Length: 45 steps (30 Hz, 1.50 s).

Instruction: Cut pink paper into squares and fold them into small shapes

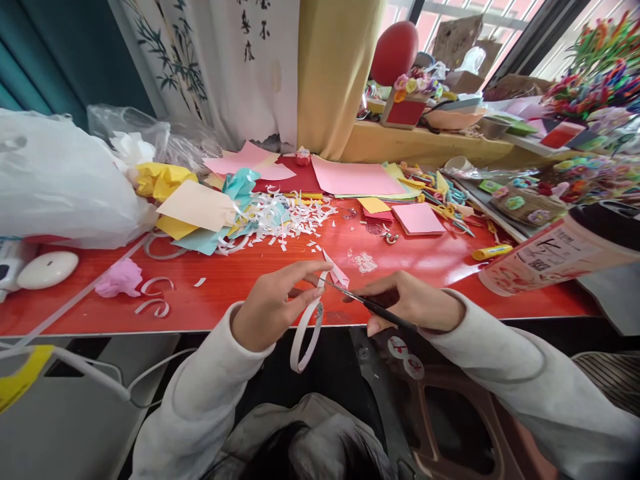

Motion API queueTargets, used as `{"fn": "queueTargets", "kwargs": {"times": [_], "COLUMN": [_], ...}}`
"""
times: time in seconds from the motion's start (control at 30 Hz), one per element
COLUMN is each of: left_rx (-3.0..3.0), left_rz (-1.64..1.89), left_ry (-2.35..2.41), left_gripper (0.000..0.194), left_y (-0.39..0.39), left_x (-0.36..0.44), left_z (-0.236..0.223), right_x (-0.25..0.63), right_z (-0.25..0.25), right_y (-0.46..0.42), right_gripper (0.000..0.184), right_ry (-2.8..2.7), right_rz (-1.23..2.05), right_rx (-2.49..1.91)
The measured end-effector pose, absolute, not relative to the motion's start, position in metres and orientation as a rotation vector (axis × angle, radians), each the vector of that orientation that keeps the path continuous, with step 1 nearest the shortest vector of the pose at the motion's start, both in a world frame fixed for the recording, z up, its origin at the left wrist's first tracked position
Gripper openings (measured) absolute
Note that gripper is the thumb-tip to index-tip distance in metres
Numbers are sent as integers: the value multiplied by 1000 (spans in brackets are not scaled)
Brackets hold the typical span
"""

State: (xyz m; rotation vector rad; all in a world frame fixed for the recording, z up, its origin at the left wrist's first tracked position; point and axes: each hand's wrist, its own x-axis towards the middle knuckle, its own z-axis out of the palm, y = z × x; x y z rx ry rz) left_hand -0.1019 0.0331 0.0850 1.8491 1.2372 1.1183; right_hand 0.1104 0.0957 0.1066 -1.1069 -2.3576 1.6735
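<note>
My left hand (pixel 275 300) pinches a thin white paper strip (pixel 300 343) between thumb and fingertips. The strip hangs in a curled loop below the fingers, past the table's front edge. In my right hand (pixel 410 300) is a slim black-handled tool (pixel 383 312) with a narrow metal tip; its exact kind is unclear. The tip points left and meets the strip near my left fingertips, whether touching or just in front I cannot tell. A small folded pink paper (pixel 337 272) lies on the red table (pixel 240 287) just beyond my hands.
White paper shreds (pixel 290 217) pile up beyond my left hand, beside crumpled coloured paper. Pink sheets (pixel 355 177) and a square pink pad (pixel 418 219) lie farther back. A large cup (pixel 550 257) leans at right; a white plastic bag (pixel 60 180) fills the left.
</note>
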Motion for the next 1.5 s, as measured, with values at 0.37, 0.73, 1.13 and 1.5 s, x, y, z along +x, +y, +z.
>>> {"fn": "queueTargets", "kwargs": {"times": [0.37, 0.73, 1.13, 1.5], "left_rx": [1810, 1239, 1380, 1831], "left_rz": [1088, 1134, 1551, 1227], "left_ry": [1250, 1236, 1490, 1402], "left_gripper": [31, 28, 24, 22], "left_y": [36, 48, 67, 84], "left_x": [-97, -90, -85, -89], "left_z": [85, 81, 87, 101], "right_x": [115, 116, 117, 120], "right_z": [102, 99, 110, 113], "right_y": [96, 94, 94, 96], "right_gripper": [45, 46, 43, 44], "right_ry": [-2387, -2544, -2532, -2537], "right_rz": [1555, 1322, 936, 768], "right_rx": [-1121, -1107, -1122, -1154]}}
